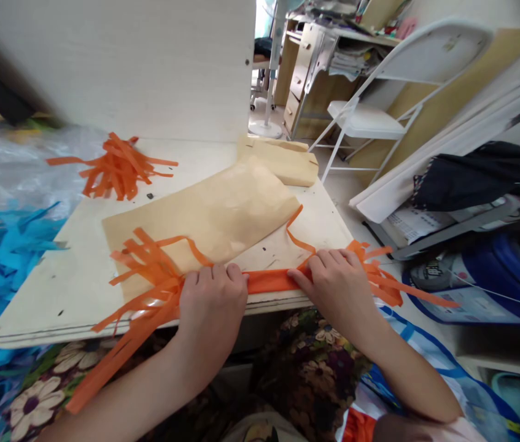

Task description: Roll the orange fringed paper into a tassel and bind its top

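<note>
A strip of orange tissue paper, cut into fringes at both ends, stretches flat along the front edge of the table. My left hand is closed round its left part, and long fringe strips spread out to the left of it. Fingers curled, my right hand grips the right part, with the thumb pointing inward along the band. More fringe sticks out past that hand. Just behind my hands lies a sheet of tan paper. At the back left of the table rests a bunch of orange fringe.
Blue paper fringe and clear plastic lie left of the white table. A folded tan paper piece sits at the back. A white folding chair and a blue bucket stand to the right.
</note>
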Action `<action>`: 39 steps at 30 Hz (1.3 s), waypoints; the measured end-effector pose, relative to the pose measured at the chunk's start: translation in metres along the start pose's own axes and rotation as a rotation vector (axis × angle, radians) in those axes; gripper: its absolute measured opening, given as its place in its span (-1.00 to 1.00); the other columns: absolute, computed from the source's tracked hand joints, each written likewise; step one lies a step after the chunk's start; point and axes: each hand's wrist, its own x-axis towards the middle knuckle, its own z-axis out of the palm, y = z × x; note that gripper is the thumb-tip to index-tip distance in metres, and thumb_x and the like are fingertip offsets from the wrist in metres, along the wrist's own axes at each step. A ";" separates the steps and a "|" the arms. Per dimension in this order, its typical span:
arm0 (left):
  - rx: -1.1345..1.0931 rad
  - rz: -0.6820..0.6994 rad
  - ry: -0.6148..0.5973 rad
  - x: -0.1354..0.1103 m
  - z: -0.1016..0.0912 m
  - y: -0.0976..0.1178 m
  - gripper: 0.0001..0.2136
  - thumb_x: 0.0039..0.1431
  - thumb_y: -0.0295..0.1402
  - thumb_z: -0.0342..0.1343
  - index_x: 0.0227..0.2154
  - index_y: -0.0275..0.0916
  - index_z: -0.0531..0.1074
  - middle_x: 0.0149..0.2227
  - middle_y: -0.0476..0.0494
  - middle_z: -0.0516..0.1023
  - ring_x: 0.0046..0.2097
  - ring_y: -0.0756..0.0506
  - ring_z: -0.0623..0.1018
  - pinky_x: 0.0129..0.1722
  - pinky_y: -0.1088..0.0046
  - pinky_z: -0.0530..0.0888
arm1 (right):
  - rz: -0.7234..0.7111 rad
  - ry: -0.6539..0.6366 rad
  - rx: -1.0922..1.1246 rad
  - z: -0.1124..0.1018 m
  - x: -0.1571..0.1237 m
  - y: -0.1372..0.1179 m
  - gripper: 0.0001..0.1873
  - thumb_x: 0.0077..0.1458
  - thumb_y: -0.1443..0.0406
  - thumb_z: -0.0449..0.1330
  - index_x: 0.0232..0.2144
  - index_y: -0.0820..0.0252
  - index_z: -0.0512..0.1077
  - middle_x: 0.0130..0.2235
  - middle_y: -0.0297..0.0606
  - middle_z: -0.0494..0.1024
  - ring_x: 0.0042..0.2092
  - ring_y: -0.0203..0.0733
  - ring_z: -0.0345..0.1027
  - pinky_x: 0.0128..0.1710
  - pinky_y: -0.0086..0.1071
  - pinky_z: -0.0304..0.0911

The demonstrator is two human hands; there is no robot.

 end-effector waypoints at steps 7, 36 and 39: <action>-0.009 -0.011 -0.048 0.004 0.000 0.000 -0.75 0.05 -0.38 -0.16 -0.60 -0.37 0.31 -0.63 -0.22 0.35 -0.52 -0.16 0.40 -0.57 0.39 0.23 | 0.015 -0.050 -0.006 -0.001 0.001 0.000 -0.64 0.01 0.12 0.00 -0.57 0.32 0.33 -0.51 -0.15 0.35 -0.39 -0.15 0.18 -0.33 -0.31 -0.01; -0.284 0.466 0.254 -0.006 0.015 -0.036 -0.89 0.01 -0.53 -0.05 -0.45 -0.29 0.38 -0.33 -0.04 0.48 -0.18 -0.15 0.38 -0.11 -0.01 0.15 | -0.032 0.072 0.025 -0.024 -0.020 -0.061 -0.54 0.00 0.23 -0.01 -0.04 0.33 0.21 -0.13 -0.04 0.34 -0.03 0.03 0.06 0.03 0.06 -0.30; -0.300 0.462 0.225 -0.005 0.014 -0.036 -0.89 0.01 -0.51 -0.04 -0.44 -0.29 0.39 -0.34 -0.07 0.48 -0.17 -0.17 0.38 -0.10 -0.04 0.13 | -0.154 0.025 0.193 -0.020 -0.021 -0.070 -0.28 -0.05 -0.03 -0.10 0.02 0.42 0.10 0.07 -0.01 0.10 0.10 0.10 -0.18 0.04 0.09 -0.41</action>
